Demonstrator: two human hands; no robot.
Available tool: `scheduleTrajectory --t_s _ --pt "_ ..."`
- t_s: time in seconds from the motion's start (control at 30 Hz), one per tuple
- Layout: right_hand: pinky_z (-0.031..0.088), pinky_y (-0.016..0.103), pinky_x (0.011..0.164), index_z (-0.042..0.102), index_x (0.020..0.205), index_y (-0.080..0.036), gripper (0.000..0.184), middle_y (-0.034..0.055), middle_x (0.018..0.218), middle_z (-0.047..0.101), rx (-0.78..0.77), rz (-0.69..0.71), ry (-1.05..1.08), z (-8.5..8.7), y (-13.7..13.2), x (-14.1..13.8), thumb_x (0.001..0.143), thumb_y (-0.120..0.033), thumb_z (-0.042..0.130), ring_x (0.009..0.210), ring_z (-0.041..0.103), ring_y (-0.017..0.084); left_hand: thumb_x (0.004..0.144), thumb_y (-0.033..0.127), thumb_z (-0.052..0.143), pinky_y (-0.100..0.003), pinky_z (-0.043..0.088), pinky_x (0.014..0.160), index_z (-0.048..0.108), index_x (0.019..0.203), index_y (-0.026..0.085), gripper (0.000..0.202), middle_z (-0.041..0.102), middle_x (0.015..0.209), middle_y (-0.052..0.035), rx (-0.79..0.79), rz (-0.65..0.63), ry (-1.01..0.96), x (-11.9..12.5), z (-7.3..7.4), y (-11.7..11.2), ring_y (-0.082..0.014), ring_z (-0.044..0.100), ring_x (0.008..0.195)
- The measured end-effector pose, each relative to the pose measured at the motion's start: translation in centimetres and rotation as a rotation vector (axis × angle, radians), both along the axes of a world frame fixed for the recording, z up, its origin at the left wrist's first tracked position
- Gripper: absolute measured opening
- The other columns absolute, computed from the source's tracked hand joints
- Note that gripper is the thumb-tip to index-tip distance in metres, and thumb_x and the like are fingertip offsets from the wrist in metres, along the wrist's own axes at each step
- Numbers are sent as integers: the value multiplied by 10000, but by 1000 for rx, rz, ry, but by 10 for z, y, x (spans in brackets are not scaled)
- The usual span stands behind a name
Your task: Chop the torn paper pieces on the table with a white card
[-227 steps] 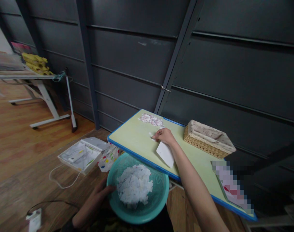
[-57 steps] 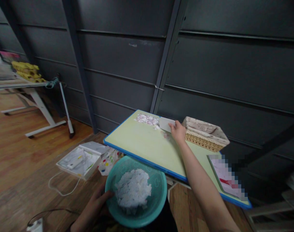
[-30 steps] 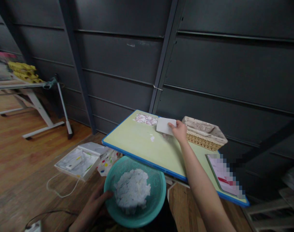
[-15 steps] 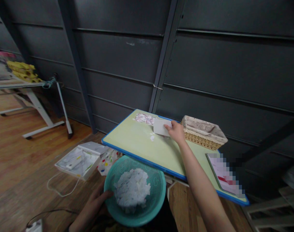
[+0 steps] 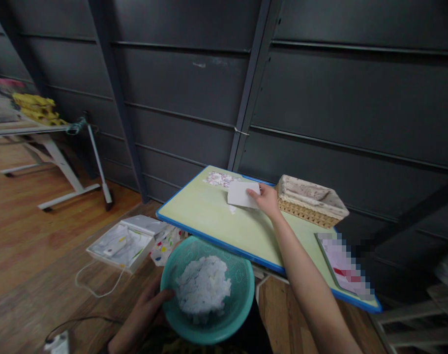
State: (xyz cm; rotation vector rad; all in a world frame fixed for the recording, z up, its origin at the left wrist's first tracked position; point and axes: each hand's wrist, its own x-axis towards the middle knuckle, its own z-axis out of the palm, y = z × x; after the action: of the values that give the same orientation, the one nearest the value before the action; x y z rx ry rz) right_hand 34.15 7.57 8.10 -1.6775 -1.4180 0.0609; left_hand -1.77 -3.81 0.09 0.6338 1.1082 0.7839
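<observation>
My right hand pinches a flat white card over the pale green table. Just beyond the card lies a patch of small paper scraps, with a few white bits on its near side. In front of my body, my left hand grips the rim of a teal plastic colander, thumb over the edge and the other fingers hidden. A heap of torn whitish paper fills the middle of the colander, which sits just below the table's near edge.
A lined wicker basket stands at the table's back right, with a partly blurred flat item nearer. On the floor left are an open white box, a dotted bag and a power strip. Dark panels rise behind.
The card in my right hand has shifted slightly left, nearer the scraps. My left hand stays on the colander, and the whole view has moved a little.
</observation>
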Motion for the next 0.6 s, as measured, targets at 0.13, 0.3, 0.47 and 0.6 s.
scheduleTrajectory --t_s 0.13,0.3,0.47,0.6 --pt "375 278 556 644 752 -149 303 70 725 675 46 -9 30 6 -5 11 702 -442 586 618 565 188 605 330 791 -329 567 609 522 1320 231 770 751 1079 -86 46 -22 9 -2 4 -1 -298 707 853" --pt "377 283 556 643 716 -144 291 68 697 668 2 -50 16 9 -10 20 674 -428 594 595 557 184 636 347 773 -336 552 622 453 1372 230 811 758 1038 -81 44 -63 -9 -3 5 -1 -289 700 817" --pt "398 285 570 653 748 -146 280 75 739 683 -1 -53 -17 6 -8 14 698 -414 589 626 572 190 673 346 747 -328 536 562 408 1394 182 813 768 936 -87 47 -100 8 -4 -2 -1 -238 675 650" --pt "426 290 596 665 794 -147 274 87 785 697 -16 -11 -1 3 -5 8 716 -400 593 658 592 194 660 361 755 -309 533 541 448 1372 197 792 763 948 -79 74 -87 16 -5 -5 -1 -223 671 633"
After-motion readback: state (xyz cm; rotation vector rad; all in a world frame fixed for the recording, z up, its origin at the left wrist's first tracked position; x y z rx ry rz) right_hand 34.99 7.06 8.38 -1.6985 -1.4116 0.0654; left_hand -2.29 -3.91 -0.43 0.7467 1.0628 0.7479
